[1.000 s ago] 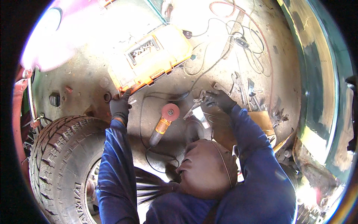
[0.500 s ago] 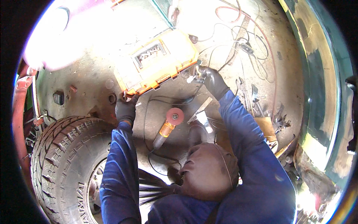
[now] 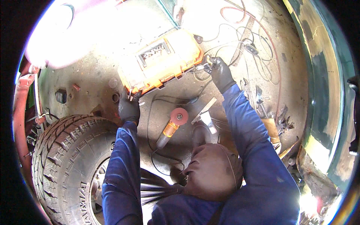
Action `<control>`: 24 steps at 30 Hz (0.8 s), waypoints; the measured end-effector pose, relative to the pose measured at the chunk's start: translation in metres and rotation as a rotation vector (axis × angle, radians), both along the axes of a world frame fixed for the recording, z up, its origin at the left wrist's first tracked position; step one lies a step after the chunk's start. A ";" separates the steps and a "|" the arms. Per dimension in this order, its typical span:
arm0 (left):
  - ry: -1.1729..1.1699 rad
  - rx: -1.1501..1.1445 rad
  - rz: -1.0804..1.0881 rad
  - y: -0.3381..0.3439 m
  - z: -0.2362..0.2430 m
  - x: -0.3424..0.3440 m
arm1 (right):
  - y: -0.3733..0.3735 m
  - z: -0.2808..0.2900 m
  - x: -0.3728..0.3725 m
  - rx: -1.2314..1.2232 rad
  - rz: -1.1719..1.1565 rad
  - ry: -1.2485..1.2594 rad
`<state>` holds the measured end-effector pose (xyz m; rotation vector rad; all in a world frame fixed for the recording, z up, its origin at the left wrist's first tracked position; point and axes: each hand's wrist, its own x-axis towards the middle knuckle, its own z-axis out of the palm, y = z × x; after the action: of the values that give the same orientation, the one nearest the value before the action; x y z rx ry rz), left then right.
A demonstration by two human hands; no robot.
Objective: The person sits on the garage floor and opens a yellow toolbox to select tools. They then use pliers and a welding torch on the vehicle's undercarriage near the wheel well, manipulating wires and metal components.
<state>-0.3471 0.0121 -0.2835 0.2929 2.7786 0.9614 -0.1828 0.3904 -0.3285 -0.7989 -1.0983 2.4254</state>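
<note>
An orange plastic toolbox (image 3: pixel 180 47), with a window in its lid over several small metal parts, sits tilted across the floor ahead. My left hand (image 3: pixel 129 107), in a black glove, is closed on its near left corner; a small shiny piece shows by the thumb. Off the box's right end, my gloved right hand (image 3: pixel 220 73) is pinched on a small thing with a pale tip, too small to name. Nearer to me an angle grinder (image 3: pixel 169 131) with an orange band and a reddish disc lies on the floor.
A big off-road tyre (image 3: pixel 63 161) stands at left beside red metalwork (image 3: pixel 24 84). Cables and a thin red hose (image 3: pixel 270 41) coil at upper right. A patchy green vehicle panel (image 3: pixel 322 75) curves along the right. Metal strips (image 3: pixel 204 110) lie beyond my knee.
My right hand has moved slightly right and away from me, still pinching the small thing. My left hand stays at the toolbox corner. The whole view has shifted a little.
</note>
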 end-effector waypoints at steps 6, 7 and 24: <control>0.113 0.276 0.028 0.001 -0.006 -0.004 | 0.010 0.008 0.000 0.046 -0.031 0.068; 0.121 0.316 0.045 0.001 -0.004 -0.008 | 0.013 0.014 0.001 0.004 -0.022 0.092; -0.027 0.464 0.247 0.028 0.067 -0.065 | -0.019 0.100 -0.019 -0.168 -0.207 0.319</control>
<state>-0.4117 0.0397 -0.2161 -0.0065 2.5749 1.6552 -0.2023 0.3717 -0.2286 -0.5182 -0.6656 2.3828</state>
